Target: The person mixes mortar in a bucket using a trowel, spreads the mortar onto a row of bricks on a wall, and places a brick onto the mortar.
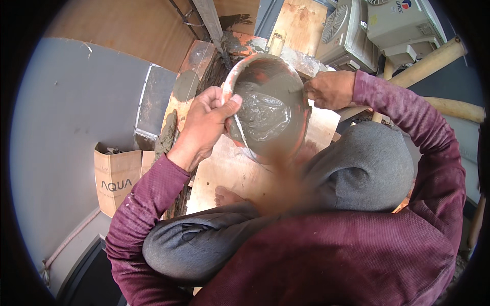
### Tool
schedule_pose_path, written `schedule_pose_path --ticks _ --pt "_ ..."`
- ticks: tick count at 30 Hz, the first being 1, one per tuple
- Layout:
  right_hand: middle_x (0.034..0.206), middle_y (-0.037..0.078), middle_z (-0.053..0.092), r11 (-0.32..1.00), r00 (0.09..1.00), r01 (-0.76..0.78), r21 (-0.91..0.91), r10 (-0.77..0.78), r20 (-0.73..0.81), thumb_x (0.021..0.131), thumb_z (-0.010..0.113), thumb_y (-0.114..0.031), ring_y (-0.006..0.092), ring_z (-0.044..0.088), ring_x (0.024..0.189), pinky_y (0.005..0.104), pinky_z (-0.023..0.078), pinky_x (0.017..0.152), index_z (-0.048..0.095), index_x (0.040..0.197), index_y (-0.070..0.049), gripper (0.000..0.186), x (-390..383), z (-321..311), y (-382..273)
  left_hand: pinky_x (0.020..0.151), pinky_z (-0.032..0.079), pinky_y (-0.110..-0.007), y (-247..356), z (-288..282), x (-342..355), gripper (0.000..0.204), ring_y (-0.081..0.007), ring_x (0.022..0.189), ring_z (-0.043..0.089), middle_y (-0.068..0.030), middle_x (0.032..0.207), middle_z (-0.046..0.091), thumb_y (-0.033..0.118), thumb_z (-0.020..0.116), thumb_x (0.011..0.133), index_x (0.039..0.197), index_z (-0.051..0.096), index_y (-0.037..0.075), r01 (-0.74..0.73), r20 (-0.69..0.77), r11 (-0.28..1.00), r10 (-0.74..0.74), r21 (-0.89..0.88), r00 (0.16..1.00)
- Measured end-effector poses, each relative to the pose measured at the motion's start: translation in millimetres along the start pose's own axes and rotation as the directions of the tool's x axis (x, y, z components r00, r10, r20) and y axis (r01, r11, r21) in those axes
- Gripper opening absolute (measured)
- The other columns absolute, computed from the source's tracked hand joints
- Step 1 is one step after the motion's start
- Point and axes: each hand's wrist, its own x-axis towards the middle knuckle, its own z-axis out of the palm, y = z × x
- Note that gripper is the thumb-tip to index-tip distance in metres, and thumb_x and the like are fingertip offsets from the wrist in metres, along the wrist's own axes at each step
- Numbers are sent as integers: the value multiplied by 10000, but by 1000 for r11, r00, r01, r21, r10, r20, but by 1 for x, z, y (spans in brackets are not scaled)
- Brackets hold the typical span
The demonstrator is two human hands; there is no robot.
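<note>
An orange bucket (294, 86) smeared with grey is tilted between my bare feet and knees, with wet grey mortar (260, 115) inside. My left hand (212, 117) grips its left rim, thumb on top, near the white handle (241, 135). My right hand (329, 90) is closed on the right side of the rim, its fingertips partly hidden. A plywood board (214, 173) lies under the bucket and my feet (224, 196). A brownish blur hides the area below the bucket.
Bamboo poles (423, 66) cross at the right, beside two white air-conditioner units (388, 28). A cardboard box (115, 168) stands by the grey wall (81, 112) at left. Mortar-smeared ledges (186, 84) and an upright post (209, 23) stand beyond the bucket. A plywood panel (301, 20) is at the top.
</note>
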Motion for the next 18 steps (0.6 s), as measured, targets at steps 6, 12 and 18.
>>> schedule_pose_path --ticks 6,12,18 --pt "618 -14 450 896 975 -52 442 -50 217 800 651 -35 113 501 517 313 415 439 500 760 -64 159 8 24 23 576 391 -186 -1 1 -1 165 5 624 458 116 735 534 273 675 976 915 601 139 -23 -16 999 24 49 1000" --pt "640 -12 508 606 957 -150 781 -110 269 793 681 -28 71 488 468 261 398 391 630 1029 -33 242 7 44 20 569 404 -156 -2 -1 0 131 19 639 455 123 775 508 252 659 988 955 587 148 16 -7 1000 -16 -9 1000" --pt "743 -40 541 538 980 -149 830 -29 195 803 688 -16 63 508 660 266 419 571 638 1190 -18 390 -20 43 13 633 395 -175 -12 -30 -4 126 11 694 454 125 807 544 256 659 984 946 579 167 100 -24 994 -101 -49 995"
